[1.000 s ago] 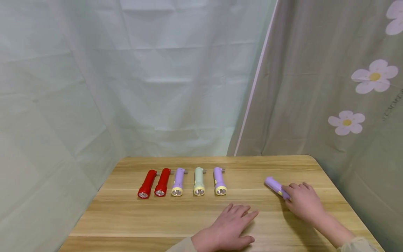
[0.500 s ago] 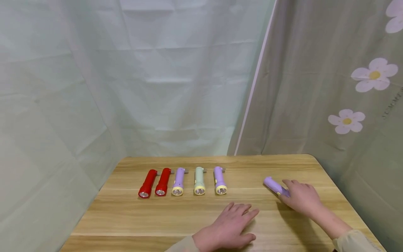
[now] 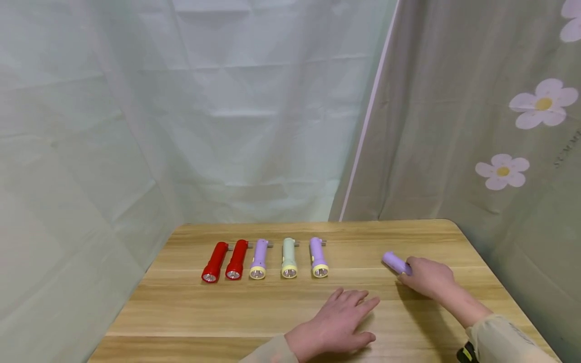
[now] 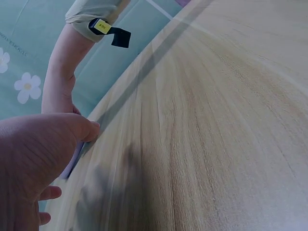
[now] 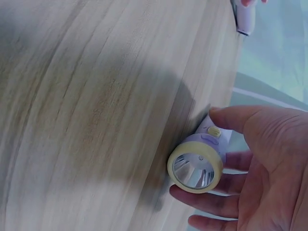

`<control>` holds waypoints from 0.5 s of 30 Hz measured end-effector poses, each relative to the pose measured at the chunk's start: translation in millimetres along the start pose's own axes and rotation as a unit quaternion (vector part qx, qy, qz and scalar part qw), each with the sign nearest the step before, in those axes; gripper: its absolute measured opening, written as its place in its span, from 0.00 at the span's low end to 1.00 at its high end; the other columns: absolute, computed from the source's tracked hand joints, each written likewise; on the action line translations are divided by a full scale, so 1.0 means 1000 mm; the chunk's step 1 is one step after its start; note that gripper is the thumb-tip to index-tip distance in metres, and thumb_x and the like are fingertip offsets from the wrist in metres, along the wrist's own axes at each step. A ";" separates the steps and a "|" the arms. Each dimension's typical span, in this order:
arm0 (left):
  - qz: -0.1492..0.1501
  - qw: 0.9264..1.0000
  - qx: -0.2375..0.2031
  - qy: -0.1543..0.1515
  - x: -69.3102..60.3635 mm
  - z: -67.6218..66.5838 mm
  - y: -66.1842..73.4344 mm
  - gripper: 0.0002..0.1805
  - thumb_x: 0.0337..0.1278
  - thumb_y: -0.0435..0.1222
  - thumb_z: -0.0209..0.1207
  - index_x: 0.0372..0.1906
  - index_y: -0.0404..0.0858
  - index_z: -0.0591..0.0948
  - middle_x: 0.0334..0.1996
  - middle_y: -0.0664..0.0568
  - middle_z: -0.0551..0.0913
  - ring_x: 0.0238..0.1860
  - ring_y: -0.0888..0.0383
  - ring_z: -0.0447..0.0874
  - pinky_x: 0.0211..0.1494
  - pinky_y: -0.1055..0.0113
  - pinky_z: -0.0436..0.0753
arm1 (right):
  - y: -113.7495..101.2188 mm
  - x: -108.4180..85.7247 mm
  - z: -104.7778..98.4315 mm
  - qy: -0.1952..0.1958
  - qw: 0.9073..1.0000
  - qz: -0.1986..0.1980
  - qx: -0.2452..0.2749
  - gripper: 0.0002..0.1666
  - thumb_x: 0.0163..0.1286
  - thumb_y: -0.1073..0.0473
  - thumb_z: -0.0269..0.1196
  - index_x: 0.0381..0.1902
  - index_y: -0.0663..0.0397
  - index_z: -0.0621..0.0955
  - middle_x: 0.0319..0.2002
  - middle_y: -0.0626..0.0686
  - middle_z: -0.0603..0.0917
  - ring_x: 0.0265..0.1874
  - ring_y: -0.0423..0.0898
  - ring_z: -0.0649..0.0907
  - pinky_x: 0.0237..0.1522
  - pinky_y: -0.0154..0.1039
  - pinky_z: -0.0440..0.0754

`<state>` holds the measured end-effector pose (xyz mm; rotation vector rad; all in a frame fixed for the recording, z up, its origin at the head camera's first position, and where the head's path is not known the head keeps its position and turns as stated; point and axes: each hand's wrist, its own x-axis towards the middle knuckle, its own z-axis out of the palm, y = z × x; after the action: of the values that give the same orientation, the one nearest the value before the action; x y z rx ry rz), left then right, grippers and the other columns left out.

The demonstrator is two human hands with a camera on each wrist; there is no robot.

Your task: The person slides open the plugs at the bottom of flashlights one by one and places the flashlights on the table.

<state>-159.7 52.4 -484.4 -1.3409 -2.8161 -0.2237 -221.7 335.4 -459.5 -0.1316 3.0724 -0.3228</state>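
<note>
A purple flashlight lies slanted on the right part of the table. My right hand grips it around its near part. The right wrist view shows the flashlight's cream-rimmed lens, with the thumb on one side of the body and the fingers of my right hand on the other. My left hand holds nothing, its fingers spread low over the table's front middle; whether it touches the wood I cannot tell. In the left wrist view the thumb of my left hand covers most of the purple flashlight.
Left of the right hand, several flashlights lie in a row: two red ones, a purple one, a pale green one and another purple one. Prongs stick out at their far ends. Curtains hang behind the wooden table.
My right hand has shifted left along the purple flashlight, now covering more of it with the fingers around it. My left hand keeps its pose. The view has tilted slightly.
</note>
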 end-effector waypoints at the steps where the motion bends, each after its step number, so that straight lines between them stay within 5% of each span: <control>1: -0.001 1.000 -0.003 -0.001 0.001 0.001 0.000 0.41 0.69 0.63 0.53 0.81 0.56 0.58 0.75 0.55 0.65 0.74 0.58 0.63 0.74 0.48 0.64 | -0.001 0.000 -0.001 -0.003 1.000 0.002 0.000 0.23 0.64 0.42 0.69 0.39 0.57 0.80 0.27 0.50 0.79 0.23 0.49 0.74 0.24 0.48 0.70; 15: -0.038 0.999 -0.025 0.012 0.013 0.008 -0.001 0.40 0.69 0.62 0.53 0.81 0.55 0.59 0.75 0.54 0.66 0.74 0.56 0.64 0.74 0.47 0.64 | -0.008 -0.002 -0.008 -0.029 0.999 0.024 0.004 0.19 0.67 0.45 0.69 0.34 0.55 0.79 0.26 0.51 0.78 0.24 0.50 0.74 0.24 0.48 0.72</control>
<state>-168.3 63.4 -491.8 -1.2315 -2.8628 -0.3130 -219.8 329.0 -449.6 -0.0644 3.0107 -0.3233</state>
